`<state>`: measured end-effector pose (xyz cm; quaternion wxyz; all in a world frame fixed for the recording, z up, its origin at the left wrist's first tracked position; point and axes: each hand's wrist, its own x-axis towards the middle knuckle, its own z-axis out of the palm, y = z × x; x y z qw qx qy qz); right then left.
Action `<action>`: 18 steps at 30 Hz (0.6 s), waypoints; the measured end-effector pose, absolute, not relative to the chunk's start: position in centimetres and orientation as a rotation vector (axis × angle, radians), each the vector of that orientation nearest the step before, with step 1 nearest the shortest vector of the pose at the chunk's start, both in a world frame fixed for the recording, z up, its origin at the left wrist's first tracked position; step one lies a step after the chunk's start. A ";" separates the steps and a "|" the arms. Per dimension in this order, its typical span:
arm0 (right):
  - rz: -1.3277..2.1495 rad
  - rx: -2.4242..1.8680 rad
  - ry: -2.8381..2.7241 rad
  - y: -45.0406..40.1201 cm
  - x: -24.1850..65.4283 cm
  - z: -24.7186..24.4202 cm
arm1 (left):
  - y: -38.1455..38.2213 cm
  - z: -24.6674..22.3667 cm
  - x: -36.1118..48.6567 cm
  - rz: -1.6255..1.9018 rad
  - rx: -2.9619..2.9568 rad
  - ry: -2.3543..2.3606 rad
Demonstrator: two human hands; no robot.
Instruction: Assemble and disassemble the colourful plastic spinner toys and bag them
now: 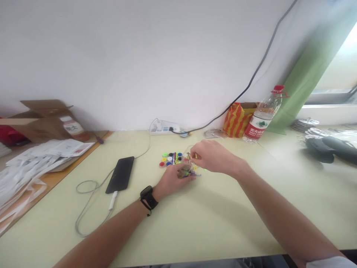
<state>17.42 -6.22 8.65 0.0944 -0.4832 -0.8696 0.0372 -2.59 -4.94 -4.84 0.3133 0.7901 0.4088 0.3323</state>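
My left hand (173, 181) rests low over the table, its thumb and fingers curled round a small clear plastic bag (184, 172) with coloured bits in it. Fingertips pinched, my right hand (208, 155) is at the upper side of the same bag. Just beyond my left hand lie small round pieces (164, 159) in red, yellow, green, blue, black and white, set in rows. Thin coloured strips (174, 158) lie among them. More loose coloured bits (197, 173) show under and beside my fingers, partly hidden.
A black phone (120, 175) with a looping white cable (93, 193) lies to the left. At the wall is a power strip (164, 127). A large water bottle (263, 117) and a striped bag (237, 120) stand back right. A dark tool (329, 148) lies far right.
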 end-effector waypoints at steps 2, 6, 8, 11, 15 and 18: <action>0.104 -1.428 -2.570 -6.3 17.6 8.9 | -4.8 -5.0 -2.6 0.864 2.070 1.093; 0.101 -1.417 -2.583 -6.6 18.2 9.4 | -4.7 -5.2 -2.6 0.862 2.072 1.102; 0.115 -1.377 -2.610 -6.7 18.4 9.4 | -4.7 -5.2 -2.7 0.873 2.075 1.100; 0.191 -1.292 -2.607 -6.7 18.7 9.6 | -4.8 -5.0 -2.7 0.822 2.043 1.089; 0.336 -1.257 -2.577 -6.5 20.0 10.2 | -5.1 -4.5 -2.5 0.920 1.972 1.020; 0.428 -1.188 -2.638 -6.5 21.6 10.6 | -5.4 -4.4 -2.3 0.906 1.952 0.944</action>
